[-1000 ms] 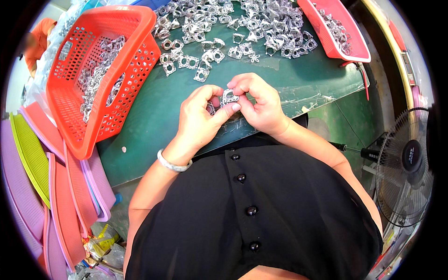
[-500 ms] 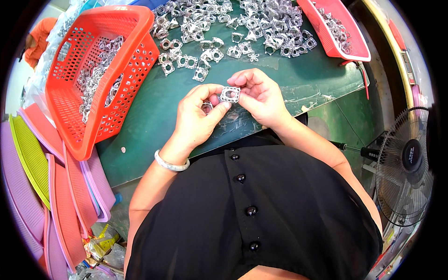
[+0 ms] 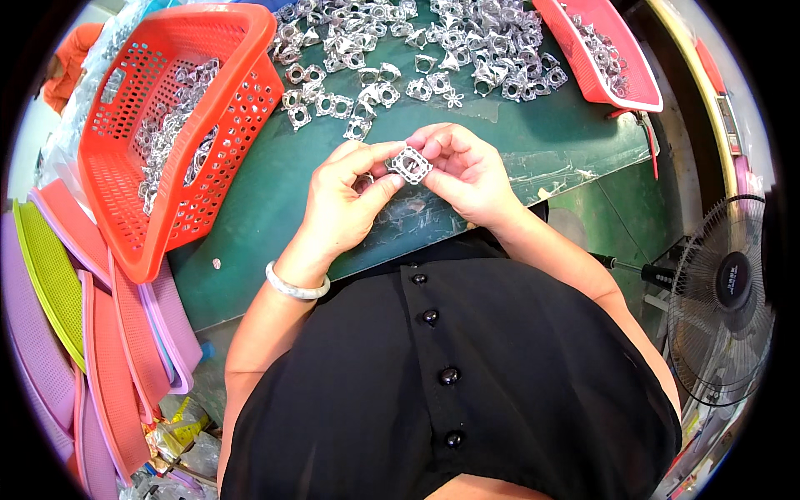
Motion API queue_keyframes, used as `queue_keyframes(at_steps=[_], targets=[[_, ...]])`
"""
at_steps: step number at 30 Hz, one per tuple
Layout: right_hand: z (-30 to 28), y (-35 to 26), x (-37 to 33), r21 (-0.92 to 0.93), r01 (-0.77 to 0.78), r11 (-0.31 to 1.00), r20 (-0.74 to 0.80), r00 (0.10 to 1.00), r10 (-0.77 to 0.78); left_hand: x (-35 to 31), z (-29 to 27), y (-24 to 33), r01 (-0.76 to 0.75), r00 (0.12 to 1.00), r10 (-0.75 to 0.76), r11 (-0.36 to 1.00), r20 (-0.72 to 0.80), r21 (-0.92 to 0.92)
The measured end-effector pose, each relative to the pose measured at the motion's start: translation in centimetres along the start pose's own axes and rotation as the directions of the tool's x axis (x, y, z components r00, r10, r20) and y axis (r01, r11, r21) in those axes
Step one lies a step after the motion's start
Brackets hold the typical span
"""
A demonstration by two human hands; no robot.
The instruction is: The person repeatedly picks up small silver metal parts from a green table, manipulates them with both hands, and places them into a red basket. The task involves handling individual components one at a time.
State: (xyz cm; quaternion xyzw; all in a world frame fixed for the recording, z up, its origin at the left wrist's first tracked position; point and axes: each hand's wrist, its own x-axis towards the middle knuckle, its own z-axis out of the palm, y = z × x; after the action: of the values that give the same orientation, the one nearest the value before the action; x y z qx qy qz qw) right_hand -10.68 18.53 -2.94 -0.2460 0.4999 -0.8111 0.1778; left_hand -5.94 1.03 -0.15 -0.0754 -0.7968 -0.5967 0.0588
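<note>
Between my two hands is a small silvery metal frame part (image 3: 411, 165) with a round opening in its middle. My left hand (image 3: 346, 193) pinches its left side with thumb and forefinger; a second ring-like metal piece (image 3: 362, 182) shows in the curl of that hand's fingers. On the part's right edge are the thumb and fingers of my right hand (image 3: 467, 173), closed on it. Many similar metal parts (image 3: 358, 58) lie heaped across the far side of the green table (image 3: 258, 242), beyond my hands.
A tilted red perforated basket (image 3: 225, 142) holding metal parts stands at the left. A pink basket (image 3: 637, 83) with more parts is at the far right. Stacked coloured baskets (image 3: 50, 292) lean at the lower left. A black fan (image 3: 725, 292) stands right. An orange-sleeved person (image 3: 71, 71) is far left.
The metal frame part has turned from nearly level to a slant, its right side lower. My left hand has shifted slightly left.
</note>
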Motion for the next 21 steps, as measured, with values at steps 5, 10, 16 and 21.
queue_keyframes(at_steps=[5,10,16,21], targets=[[0.03,-0.14,-0.09,-0.033,-0.012,0.999,0.0,1.0,0.012,-0.13,0.05,-0.16,0.024,1.0,-0.024,0.998,-0.001,-0.057],[-0.08,-0.47,-0.29,-0.044,-0.061,0.997,0.033,0.998,0.062,-0.37,-0.23,-0.03,0.046,0.998,-0.044,0.997,0.037,-0.057],[-0.24,-0.52,-0.38,0.093,-0.126,0.988,0.075,0.99,0.119,-0.38,-0.05,0.42,0.002,1.0,-0.002,1.0,-0.011,-0.004],[-0.24,-0.5,-0.43,0.137,-0.128,0.982,0.055,0.991,0.122,-0.51,-0.11,0.67,0.039,0.999,-0.039,0.999,-0.002,0.005]])
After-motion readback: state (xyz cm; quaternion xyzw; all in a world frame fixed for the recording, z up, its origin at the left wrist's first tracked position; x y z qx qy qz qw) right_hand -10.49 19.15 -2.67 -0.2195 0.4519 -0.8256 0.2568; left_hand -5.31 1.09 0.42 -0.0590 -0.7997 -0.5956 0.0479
